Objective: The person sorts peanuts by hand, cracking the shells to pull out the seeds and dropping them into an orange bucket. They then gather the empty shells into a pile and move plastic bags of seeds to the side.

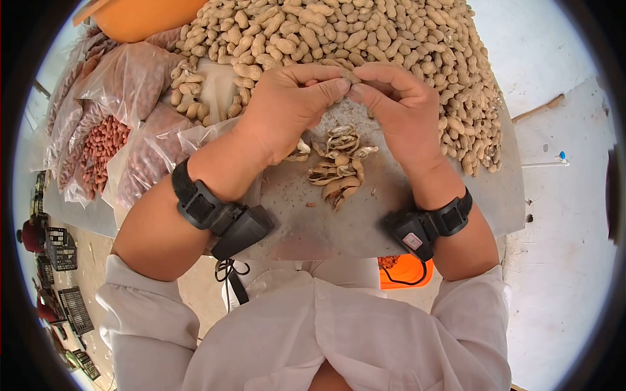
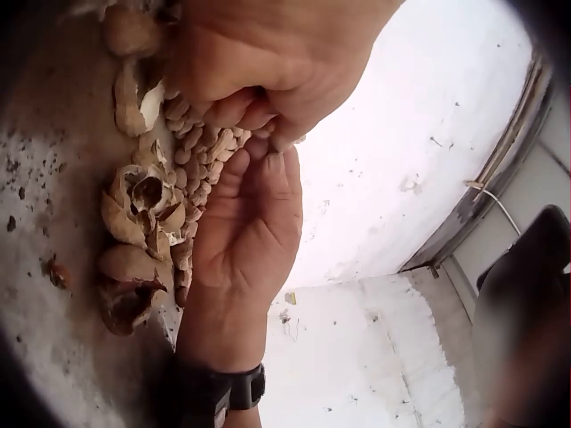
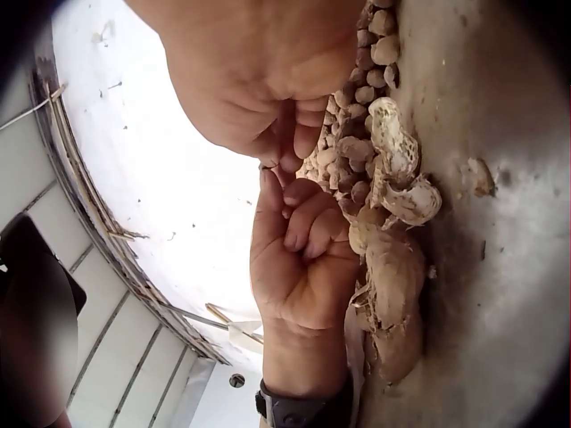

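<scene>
Over the near edge of a big peanut pile, my left hand [image 1: 287, 104] and right hand [image 1: 409, 117] meet fingertip to fingertip. Between them they pinch a peanut [image 1: 351, 76], mostly covered by the thumbs and index fingers. The left wrist view shows the right hand [image 2: 245, 218] with its fingertips up against the left one. From the other side, in the right wrist view, the left hand [image 3: 308, 259] has its other fingers curled in. Cracked, split peanut shells [image 1: 339, 171] lie in a small heap on the metal tabletop [image 1: 313, 228], below the hands.
Unshelled peanuts [image 1: 391, 39] are piled across the back and right. At the left sit plastic bags [image 1: 134, 78] of reddish kernels [image 1: 104, 146], with an orange basin [image 1: 150, 19] behind. An orange container [image 1: 414, 272] stands below the table's front edge; black crates [image 1: 62, 249] are on the floor.
</scene>
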A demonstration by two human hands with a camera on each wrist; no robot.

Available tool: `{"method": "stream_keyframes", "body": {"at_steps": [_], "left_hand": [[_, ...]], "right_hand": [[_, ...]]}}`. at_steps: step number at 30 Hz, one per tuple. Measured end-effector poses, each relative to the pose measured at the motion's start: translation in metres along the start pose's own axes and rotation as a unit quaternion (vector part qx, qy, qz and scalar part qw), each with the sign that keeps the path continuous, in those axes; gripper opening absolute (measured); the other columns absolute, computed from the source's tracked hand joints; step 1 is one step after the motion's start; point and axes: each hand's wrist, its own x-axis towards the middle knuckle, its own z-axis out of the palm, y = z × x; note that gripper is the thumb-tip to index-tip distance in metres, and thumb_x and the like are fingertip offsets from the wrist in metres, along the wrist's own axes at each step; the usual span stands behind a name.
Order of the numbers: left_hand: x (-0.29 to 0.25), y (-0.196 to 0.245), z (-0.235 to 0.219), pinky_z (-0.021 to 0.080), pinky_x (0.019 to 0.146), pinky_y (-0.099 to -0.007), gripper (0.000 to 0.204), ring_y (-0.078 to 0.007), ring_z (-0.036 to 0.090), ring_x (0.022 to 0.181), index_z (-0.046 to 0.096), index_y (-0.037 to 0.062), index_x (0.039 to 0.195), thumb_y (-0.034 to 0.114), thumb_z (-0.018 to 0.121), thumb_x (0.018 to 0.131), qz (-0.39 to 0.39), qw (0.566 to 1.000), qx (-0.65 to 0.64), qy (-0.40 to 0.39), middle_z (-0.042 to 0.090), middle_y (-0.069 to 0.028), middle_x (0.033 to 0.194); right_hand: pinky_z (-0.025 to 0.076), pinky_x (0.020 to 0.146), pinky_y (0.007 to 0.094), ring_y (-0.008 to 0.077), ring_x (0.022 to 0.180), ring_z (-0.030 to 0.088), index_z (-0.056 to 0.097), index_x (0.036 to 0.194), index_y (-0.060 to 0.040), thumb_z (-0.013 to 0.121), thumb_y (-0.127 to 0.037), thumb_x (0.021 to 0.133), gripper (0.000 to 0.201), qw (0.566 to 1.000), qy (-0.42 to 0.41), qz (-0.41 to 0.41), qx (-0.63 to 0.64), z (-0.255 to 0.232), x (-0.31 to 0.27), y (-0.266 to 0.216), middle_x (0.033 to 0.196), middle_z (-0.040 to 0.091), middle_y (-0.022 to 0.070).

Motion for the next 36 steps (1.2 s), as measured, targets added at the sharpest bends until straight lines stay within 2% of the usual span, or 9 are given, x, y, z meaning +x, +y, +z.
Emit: {"method": "stream_keyframes", "body": {"at_steps": [9, 13, 15, 18, 21, 27, 30, 33, 36], "left_hand": [[-0.004, -0.003, 0.001, 0.027, 0.043, -0.0161, 0.012, -0.0011, 0.037, 0.05, 0.062, -0.0031, 0.092, 0.007, 0.06, 0.084, 0.072, 0.991, 0.113, 0.015, 0.052, 0.0044, 0.064], [-0.005, -0.004, 0.001, 0.036, 0.049, -0.0182, 0.012, -0.0018, 0.041, 0.057, 0.065, -0.0019, 0.082, 0.009, 0.061, 0.079, 0.094, 0.981, 0.166, 0.03, 0.05, 0.0059, 0.063], [-0.007, -0.004, 0.003, 0.035, 0.048, -0.0184, 0.011, -0.0019, 0.04, 0.056, 0.065, -0.0016, 0.081, 0.008, 0.061, 0.078, 0.101, 0.981, 0.161, 0.03, 0.049, 0.0059, 0.062], [-0.006, -0.004, 0.003, 0.035, 0.048, -0.0186, 0.011, -0.0019, 0.04, 0.056, 0.065, -0.0015, 0.08, 0.008, 0.061, 0.078, 0.109, 0.98, 0.164, 0.028, 0.048, 0.0061, 0.061], [-0.006, -0.004, 0.002, 0.035, 0.048, -0.0187, 0.011, -0.0018, 0.039, 0.055, 0.064, -0.0017, 0.081, 0.009, 0.061, 0.079, 0.105, 0.981, 0.159, 0.025, 0.047, 0.0064, 0.062], [-0.005, -0.004, 0.004, 0.034, 0.047, -0.0183, 0.014, -0.0018, 0.04, 0.055, 0.064, -0.0036, 0.088, 0.01, 0.061, 0.083, 0.087, 0.992, 0.088, 0.023, 0.048, 0.0055, 0.065], [-0.004, -0.004, 0.004, 0.032, 0.045, -0.0182, 0.015, -0.0024, 0.041, 0.055, 0.063, -0.0031, 0.093, 0.01, 0.061, 0.084, 0.038, 0.999, 0.007, 0.006, 0.049, 0.0039, 0.064], [-0.003, -0.002, 0.001, 0.03, 0.042, -0.0182, 0.013, -0.0037, 0.04, 0.052, 0.061, -0.0008, 0.092, 0.01, 0.06, 0.085, -0.032, 0.993, -0.106, -0.026, 0.049, 0.0018, 0.063], [-0.001, -0.001, -0.001, 0.028, 0.04, -0.0181, 0.01, -0.0055, 0.038, 0.048, 0.058, 0.0019, 0.085, 0.012, 0.057, 0.087, -0.099, 0.975, -0.194, -0.052, 0.05, -0.0005, 0.064]], "right_hand": [[0.05, 0.065, 0.0216, 0.0137, 0.074, 0.064, 0.064, 0.088, 0.0023, 0.062, 0.001, 0.075, 0.013, 0.986, -0.032, -0.066, -0.149, 0.003, -0.001, -0.005, 0.078, 0.061, 0.0084], [0.052, 0.061, 0.0228, 0.0153, 0.068, 0.064, 0.063, 0.087, 0.0038, 0.06, 0.0, 0.078, 0.011, 0.998, -0.006, 0.001, -0.061, 0.008, -0.004, -0.01, 0.077, 0.063, 0.0087], [0.052, 0.06, 0.0234, 0.0166, 0.065, 0.065, 0.063, 0.086, 0.005, 0.06, -0.001, 0.079, 0.01, 0.998, -0.004, 0.069, -0.005, 0.007, -0.003, -0.015, 0.077, 0.064, 0.0095], [0.053, 0.059, 0.0247, 0.0181, 0.064, 0.064, 0.062, 0.088, 0.0065, 0.06, -0.003, 0.081, 0.012, 0.98, -0.007, 0.118, 0.159, 0.002, -0.001, -0.005, 0.078, 0.064, 0.0112], [0.053, 0.059, 0.0262, 0.0187, 0.066, 0.065, 0.06, 0.092, 0.0069, 0.061, -0.005, 0.082, 0.016, 0.958, -0.015, 0.158, 0.239, -0.001, 0.001, -0.002, 0.079, 0.064, 0.0123], [0.054, 0.063, 0.0276, 0.0188, 0.07, 0.065, 0.058, 0.095, 0.007, 0.061, -0.003, 0.082, 0.018, 0.928, -0.022, 0.173, 0.33, -0.003, 0.003, 0.004, 0.083, 0.064, 0.0134], [0.054, 0.063, 0.0268, 0.0184, 0.069, 0.064, 0.059, 0.095, 0.0069, 0.061, -0.002, 0.082, 0.016, 0.953, 0.0, 0.152, 0.263, -0.002, 0.002, 0.003, 0.083, 0.064, 0.013], [0.053, 0.064, 0.0255, 0.0172, 0.069, 0.064, 0.06, 0.093, 0.0055, 0.061, -0.002, 0.082, 0.014, 0.987, 0.004, 0.089, 0.131, 0.0, 0.001, -0.002, 0.083, 0.064, 0.0108], [0.051, 0.062, 0.0241, 0.0143, 0.069, 0.063, 0.062, 0.089, 0.0016, 0.062, -0.002, 0.079, 0.01, 1.0, 0.002, -0.011, -0.006, 0.002, -0.001, -0.008, 0.082, 0.064, 0.0078]]}}
